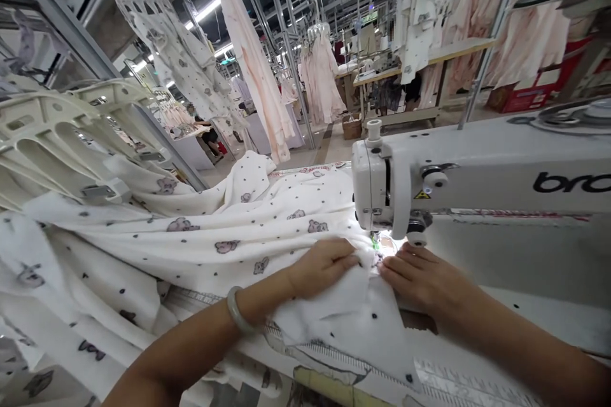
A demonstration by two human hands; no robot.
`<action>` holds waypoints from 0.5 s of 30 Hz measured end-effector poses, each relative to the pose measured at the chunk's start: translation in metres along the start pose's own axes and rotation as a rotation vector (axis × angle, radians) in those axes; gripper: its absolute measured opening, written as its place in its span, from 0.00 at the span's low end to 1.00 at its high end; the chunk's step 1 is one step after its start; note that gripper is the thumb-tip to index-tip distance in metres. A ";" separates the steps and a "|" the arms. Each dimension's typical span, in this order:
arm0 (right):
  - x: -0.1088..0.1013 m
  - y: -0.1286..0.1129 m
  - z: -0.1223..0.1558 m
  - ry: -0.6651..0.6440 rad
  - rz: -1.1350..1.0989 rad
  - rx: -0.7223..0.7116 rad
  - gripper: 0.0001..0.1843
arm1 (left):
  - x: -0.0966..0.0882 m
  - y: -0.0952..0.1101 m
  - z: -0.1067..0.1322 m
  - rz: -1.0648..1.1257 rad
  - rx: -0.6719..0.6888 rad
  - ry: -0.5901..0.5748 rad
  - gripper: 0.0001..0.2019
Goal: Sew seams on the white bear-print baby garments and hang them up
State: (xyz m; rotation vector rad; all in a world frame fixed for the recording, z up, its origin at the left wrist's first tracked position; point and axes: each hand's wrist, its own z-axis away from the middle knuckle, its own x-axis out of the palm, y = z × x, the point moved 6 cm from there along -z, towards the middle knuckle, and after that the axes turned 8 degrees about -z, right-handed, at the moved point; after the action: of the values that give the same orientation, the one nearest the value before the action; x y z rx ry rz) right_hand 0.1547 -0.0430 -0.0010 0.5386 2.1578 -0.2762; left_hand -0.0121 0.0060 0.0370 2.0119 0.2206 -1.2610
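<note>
Cloth (272, 229) lies in white folds, printed with greyish animals, specks.

At centre right, glare hides the needle's tip; whether the right hand (424, 276) pinches or merely presses the patterned fabric (267, 229) is unclear. That fabric runs past the left edge. The right edge cuts off the sewing machine (482, 168) and its lettering after "bro". A person (213, 137), left of centre, is too small to make out.
</note>
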 end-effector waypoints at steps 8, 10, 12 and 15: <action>-0.018 0.008 -0.002 -0.078 -0.077 -0.030 0.15 | 0.002 0.021 -0.008 0.084 -0.300 0.058 0.20; -0.024 0.009 -0.001 -0.144 -0.143 0.032 0.14 | 0.011 0.022 -0.004 0.025 -0.333 0.093 0.19; -0.025 0.011 0.000 -0.249 -0.261 0.128 0.14 | 0.019 0.021 0.000 -0.071 -0.370 0.119 0.19; -0.025 0.011 0.002 -0.345 -0.444 0.238 0.17 | 0.027 0.019 0.004 -0.224 -0.404 0.136 0.20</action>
State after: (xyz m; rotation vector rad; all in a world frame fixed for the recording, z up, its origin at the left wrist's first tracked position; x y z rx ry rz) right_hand 0.1748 -0.0407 0.0174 0.1183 1.8929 -0.8155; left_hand 0.0081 -0.0167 0.0234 1.7542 0.7247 -1.1055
